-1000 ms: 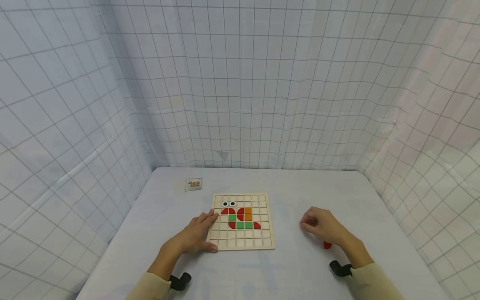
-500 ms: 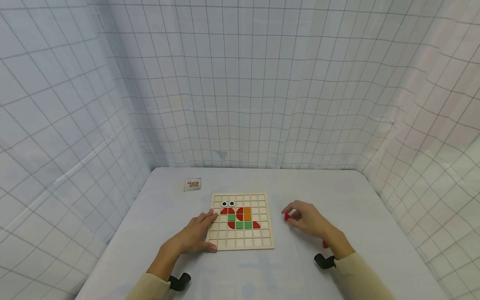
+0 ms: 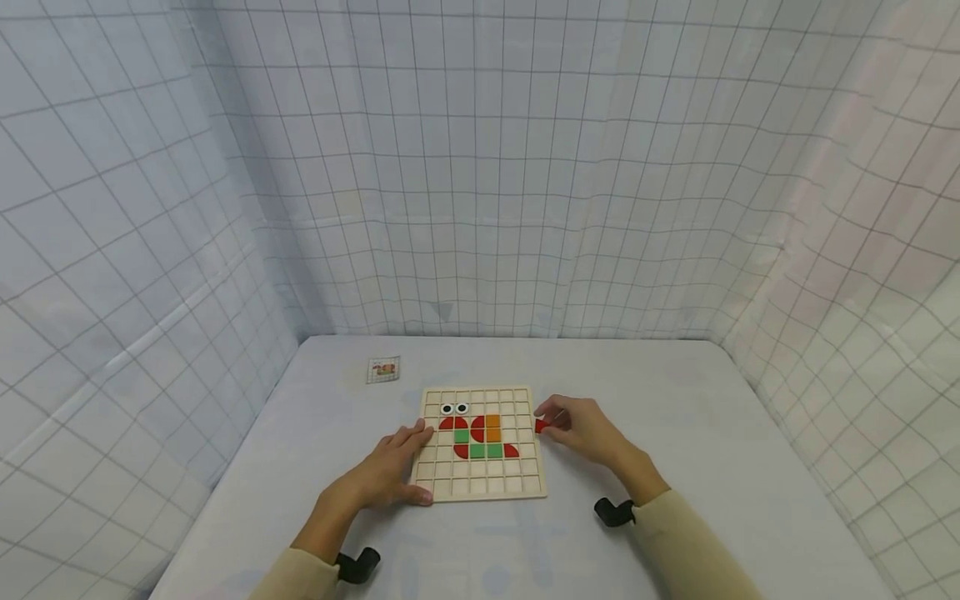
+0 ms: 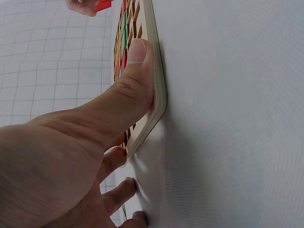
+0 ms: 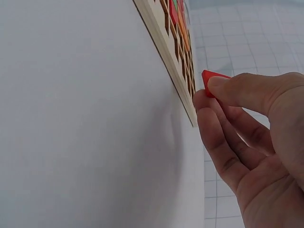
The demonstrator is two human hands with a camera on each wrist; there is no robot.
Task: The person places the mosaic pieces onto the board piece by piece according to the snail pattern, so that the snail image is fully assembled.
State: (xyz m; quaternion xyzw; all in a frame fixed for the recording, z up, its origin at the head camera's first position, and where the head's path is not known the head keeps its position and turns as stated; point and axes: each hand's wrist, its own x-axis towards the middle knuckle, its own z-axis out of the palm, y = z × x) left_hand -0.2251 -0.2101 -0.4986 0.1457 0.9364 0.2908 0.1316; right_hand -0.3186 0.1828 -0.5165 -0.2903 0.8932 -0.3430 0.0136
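Note:
A light wooden grid board (image 3: 477,485) lies on the table, bearing red quarter-round tiles (image 3: 477,429), green square tiles (image 3: 477,451), orange square tiles (image 3: 492,422) and two round eye pieces (image 3: 447,409). My left hand (image 3: 386,471) rests at its left side with fingers spread. In the left wrist view, its thumb (image 4: 135,61) presses on the board's near corner. Between thumb and fingertips, my right hand (image 3: 588,429) pinches a small red tile (image 5: 213,77) by the board's right edge. Fingers cover part of that tile, so its full shape is hidden.
A small printed card (image 3: 383,369) showing a similar coloured figure lies on the table (image 3: 645,375) beyond the board, to the left. Grid-patterned white cloth (image 3: 495,192) hangs at the back and both sides.
My right hand has moved left with the red tile, from the table's right part to the board's right edge. Another red tile is now out of sight near my right forearm. My left hand stays put.

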